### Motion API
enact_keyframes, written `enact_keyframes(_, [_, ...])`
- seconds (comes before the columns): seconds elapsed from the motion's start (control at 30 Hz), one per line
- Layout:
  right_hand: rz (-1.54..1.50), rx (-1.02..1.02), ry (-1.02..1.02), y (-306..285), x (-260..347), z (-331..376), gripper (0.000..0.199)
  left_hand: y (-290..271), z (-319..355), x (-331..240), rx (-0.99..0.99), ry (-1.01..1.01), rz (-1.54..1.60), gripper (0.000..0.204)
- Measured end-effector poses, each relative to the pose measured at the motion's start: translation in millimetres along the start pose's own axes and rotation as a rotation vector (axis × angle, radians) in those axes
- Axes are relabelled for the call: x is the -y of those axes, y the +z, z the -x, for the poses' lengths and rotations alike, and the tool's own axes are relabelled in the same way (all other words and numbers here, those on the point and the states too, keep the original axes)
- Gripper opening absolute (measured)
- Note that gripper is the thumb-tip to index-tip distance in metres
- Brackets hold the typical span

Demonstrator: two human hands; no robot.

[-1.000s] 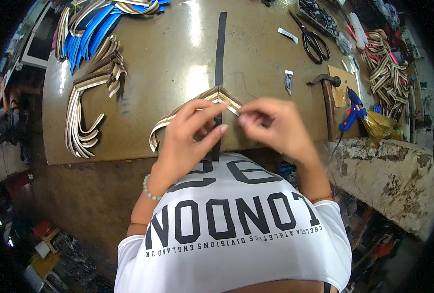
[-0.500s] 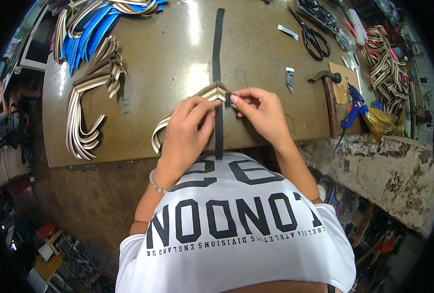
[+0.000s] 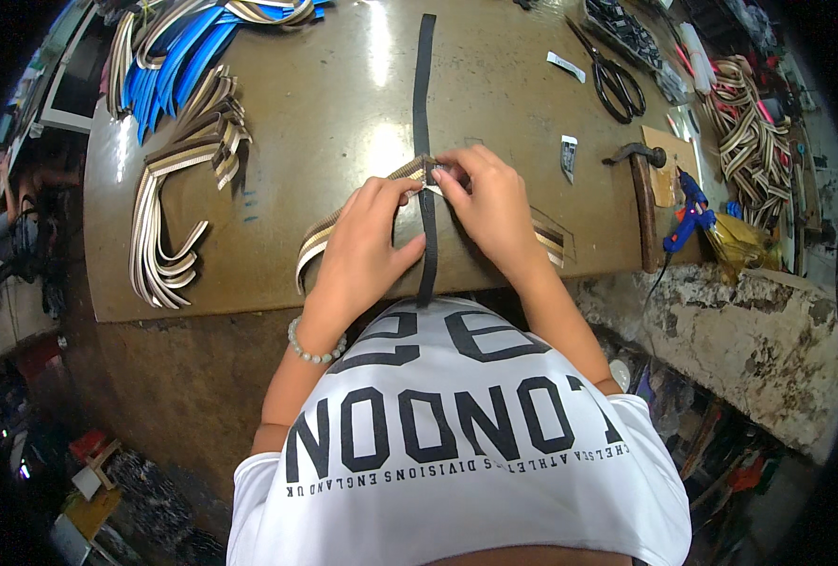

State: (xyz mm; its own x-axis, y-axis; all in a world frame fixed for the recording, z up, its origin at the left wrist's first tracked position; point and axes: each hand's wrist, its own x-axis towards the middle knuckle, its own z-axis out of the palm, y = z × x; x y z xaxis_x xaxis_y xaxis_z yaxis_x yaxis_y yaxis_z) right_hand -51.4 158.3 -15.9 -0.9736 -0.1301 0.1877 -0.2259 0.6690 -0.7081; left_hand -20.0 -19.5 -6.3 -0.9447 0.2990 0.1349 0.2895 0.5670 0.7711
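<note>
A striped strap (image 3: 320,238) in brown, tan and white lies bent under my hands, its right tail showing beyond my right wrist. The fingertips of my left hand (image 3: 362,236) press on the strap's middle, with the thumb lower down beside a long black strap (image 3: 427,241). My right hand (image 3: 487,203) pinches the same spot between thumb and forefinger, where a small dark piece sits on the striped strap. The fingers partly hide how that piece is attached. The black strap runs lengthwise over the table, under the working spot, to its near edge.
Bundled striped straps (image 3: 155,226) lie at left, with blue strips (image 3: 178,71) behind. On the right are black scissors (image 3: 617,90), a small white tube (image 3: 569,156), a hammer (image 3: 641,203), a blue glue gun (image 3: 690,212) and piled striped straps (image 3: 754,141).
Both hands have shifted slightly up the table, and my right hand has come closer to my left. The striped strap's right tail now shows beside my right wrist.
</note>
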Motion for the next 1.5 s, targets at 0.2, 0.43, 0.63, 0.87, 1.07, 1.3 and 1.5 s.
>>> enact_keyframes(0.2, [0.019, 0.019, 0.041, 0, 0, -2, 0.014, 8, -13, 8, -0.087, -0.009, -0.03, 0.036])
enact_keyframes(0.43, [-0.003, 0.013, 0.031, 0, -3, 1, 0.013, 15, -20, 15, -0.188, -0.066, 0.103, 0.016])
enact_keyframes(0.63, [0.004, 0.04, -0.053, -3, -4, 2, 0.019, 14, -33, 14, -0.177, -0.167, 0.03, 0.024])
enact_keyframes(0.87, [0.023, 0.349, -0.029, -30, 3, -36, 0.022, 7, -38, 9, -0.078, -0.249, -0.045, 0.035])
enact_keyframes(1.07, [-0.525, 0.501, 0.274, -16, -12, -83, 0.017, 9, -35, 7, -0.084, -0.253, -0.075, 0.035])
enact_keyframes(1.3, [-0.314, 0.433, 0.182, -1, -19, -75, 0.014, 12, -29, 6, -0.157, -0.18, -0.075, 0.035])
enact_keyframes(1.5, [-0.092, 0.278, -0.025, -7, -8, -76, 0.015, 14, -26, 12, -0.134, -0.064, -0.185, 0.034])
